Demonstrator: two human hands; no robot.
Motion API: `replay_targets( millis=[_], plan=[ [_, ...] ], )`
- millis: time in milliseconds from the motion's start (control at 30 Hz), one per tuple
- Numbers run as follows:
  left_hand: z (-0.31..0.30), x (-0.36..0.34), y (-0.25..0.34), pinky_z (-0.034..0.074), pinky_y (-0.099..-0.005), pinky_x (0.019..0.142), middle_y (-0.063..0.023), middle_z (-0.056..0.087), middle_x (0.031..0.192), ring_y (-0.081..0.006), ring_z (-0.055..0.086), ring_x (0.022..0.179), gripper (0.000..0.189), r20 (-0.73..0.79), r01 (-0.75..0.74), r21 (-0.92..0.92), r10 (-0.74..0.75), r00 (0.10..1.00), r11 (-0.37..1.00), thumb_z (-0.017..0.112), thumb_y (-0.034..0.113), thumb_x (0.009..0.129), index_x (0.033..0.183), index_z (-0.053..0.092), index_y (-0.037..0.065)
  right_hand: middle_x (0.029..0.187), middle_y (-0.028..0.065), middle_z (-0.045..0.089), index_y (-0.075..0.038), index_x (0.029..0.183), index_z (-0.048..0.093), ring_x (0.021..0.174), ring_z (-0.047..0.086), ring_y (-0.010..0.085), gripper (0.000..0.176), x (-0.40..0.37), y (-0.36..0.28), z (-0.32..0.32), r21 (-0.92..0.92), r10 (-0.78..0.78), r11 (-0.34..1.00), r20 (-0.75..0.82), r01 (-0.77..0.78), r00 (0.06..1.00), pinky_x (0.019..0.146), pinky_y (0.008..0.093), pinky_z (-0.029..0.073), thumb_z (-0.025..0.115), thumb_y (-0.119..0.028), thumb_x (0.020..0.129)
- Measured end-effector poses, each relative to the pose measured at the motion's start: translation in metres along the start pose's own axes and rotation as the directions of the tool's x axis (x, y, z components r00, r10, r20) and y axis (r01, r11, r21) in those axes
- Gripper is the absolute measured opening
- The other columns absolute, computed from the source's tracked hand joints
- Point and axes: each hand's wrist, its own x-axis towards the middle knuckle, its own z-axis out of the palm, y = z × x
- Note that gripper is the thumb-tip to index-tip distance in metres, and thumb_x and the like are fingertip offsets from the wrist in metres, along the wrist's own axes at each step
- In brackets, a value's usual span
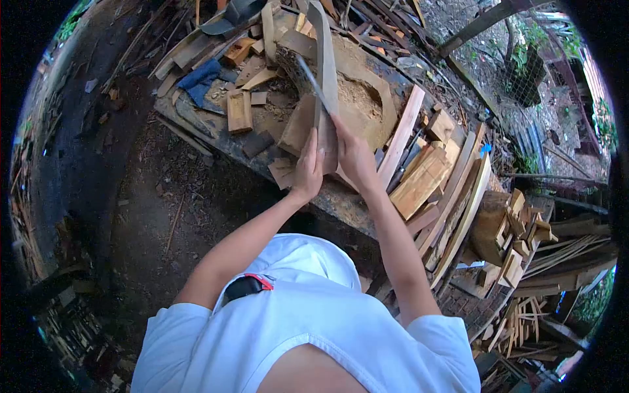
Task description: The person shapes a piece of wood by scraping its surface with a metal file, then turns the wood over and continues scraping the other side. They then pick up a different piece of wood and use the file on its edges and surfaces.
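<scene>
A long, slightly curved wooden piece (327, 56) stands out away from me over the bench, its broad near end close to my body. My left hand (309, 169) is closed on the left edge of that near end. Closed around a handle hidden in its fingers, my right hand (354, 156) holds a long-bladed knife (312, 83). The blade slants up and left across the wooden piece, overlapping its face in this view. Beneath the work lies a big wooden block (386, 108) with a hollow full of sawdust.
The workbench (226, 154) carries offcuts, a pale wood block (240, 111) and a blue cloth (200, 83) at left. A pinkish board (403, 134), a split block (422, 182) and several long strips lie at right. A chunky log (490, 226) sits farther right.
</scene>
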Motion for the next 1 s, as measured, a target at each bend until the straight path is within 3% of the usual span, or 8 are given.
replay_targets(
  millis=[200,300,367,567,633,733,867,1000],
  plan=[
    [-0.004,0.000,0.003,0.026,-0.0418,0.116,-0.0289,0.031,0.152,-0.0404,0.030,0.142,0.055,0.012,0.018,-0.034,-0.017,1.000,0.999,0.035,0.024,0.105,0.149,0.023,-0.007,0.094,0.0305,0.064,-0.021,0.143,0.048,0.086,0.066,0.0442,0.047,-0.039,-0.017,-0.014,-0.087,0.115,0.991,0.107,-0.106,0.988,0.074,0.0496,0.052,0.048,-0.011,0.097],
    [-0.003,0.000,0.001,0.026,-0.0420,0.116,-0.0292,0.031,0.152,-0.0402,0.030,0.142,0.055,-0.014,-0.018,-0.034,0.018,1.000,0.999,0.034,0.023,0.105,0.149,0.023,-0.008,0.095,0.0294,0.065,-0.022,0.142,0.049,0.086,0.067,0.0435,0.046,-0.050,-0.003,-0.008,-0.019,-0.003,1.000,0.036,0.004,0.999,0.075,0.0498,0.051,0.048,-0.012,0.097],
    [-0.003,-0.001,0.002,0.025,-0.0421,0.116,-0.0292,0.030,0.152,-0.0402,0.030,0.142,0.055,-0.002,-0.013,-0.023,0.012,1.000,1.000,0.034,0.023,0.105,0.149,0.023,-0.008,0.078,0.0275,0.065,-0.026,0.145,0.045,0.073,0.065,0.0453,0.057,-0.016,0.009,-0.002,-0.044,-0.066,0.997,-0.010,0.066,0.998,0.067,0.0536,0.051,0.052,-0.008,0.091],
    [-0.003,-0.001,0.001,0.025,-0.0422,0.116,-0.0284,0.029,0.153,-0.0400,0.029,0.143,0.056,0.023,-0.012,-0.011,0.012,1.000,1.000,0.034,0.023,0.104,0.150,0.023,-0.007,0.083,0.0295,0.064,-0.028,0.144,0.046,0.076,0.064,0.0473,0.056,0.012,-0.001,-0.009,0.012,-0.040,0.999,-0.085,0.041,0.996,0.068,0.0534,0.051,0.051,-0.008,0.092],
    [-0.004,0.000,0.000,0.025,-0.0421,0.117,-0.0280,0.030,0.153,-0.0399,0.029,0.142,0.055,-0.006,-0.023,-0.003,0.023,1.000,1.000,0.034,0.023,0.104,0.150,0.023,-0.007,0.095,0.0314,0.062,-0.022,0.141,0.050,0.088,0.062,0.0486,0.044,-0.025,-0.013,-0.019,-0.051,0.076,0.996,0.068,-0.073,0.995,0.073,0.0512,0.050,0.047,-0.012,0.098],
    [-0.005,-0.002,0.003,0.025,-0.0423,0.117,-0.0272,0.030,0.153,-0.0396,0.030,0.142,0.055,-0.006,-0.030,0.005,0.030,1.000,1.000,0.034,0.023,0.104,0.150,0.023,-0.007,0.094,0.0317,0.062,-0.022,0.140,0.051,0.087,0.062,0.0491,0.043,-0.033,-0.006,-0.015,0.007,-0.010,1.000,0.017,0.010,1.000,0.074,0.0518,0.050,0.047,-0.012,0.098],
    [-0.004,0.000,0.003,0.025,-0.0413,0.117,-0.0259,0.031,0.153,-0.0378,0.030,0.143,0.056,0.008,-0.016,0.000,0.016,1.000,1.000,0.034,0.024,0.104,0.150,0.024,-0.006,0.098,0.0305,0.063,-0.023,0.140,0.052,0.092,0.063,0.0477,0.044,0.029,-0.007,-0.016,-0.041,0.136,0.990,0.050,-0.134,0.989,0.079,0.0504,0.051,0.047,-0.011,0.098],
    [-0.005,0.001,0.002,0.025,-0.0424,0.116,-0.0269,0.030,0.153,-0.0399,0.030,0.142,0.056,0.020,-0.015,0.012,0.015,1.000,1.000,0.035,0.022,0.103,0.150,0.024,-0.006,0.101,0.0294,0.064,-0.023,0.140,0.052,0.098,0.061,0.0475,0.043,0.026,-0.001,-0.013,0.036,0.013,0.999,-0.057,-0.011,0.998,0.082,0.0505,0.050,0.047,-0.011,0.098]
  ],
)
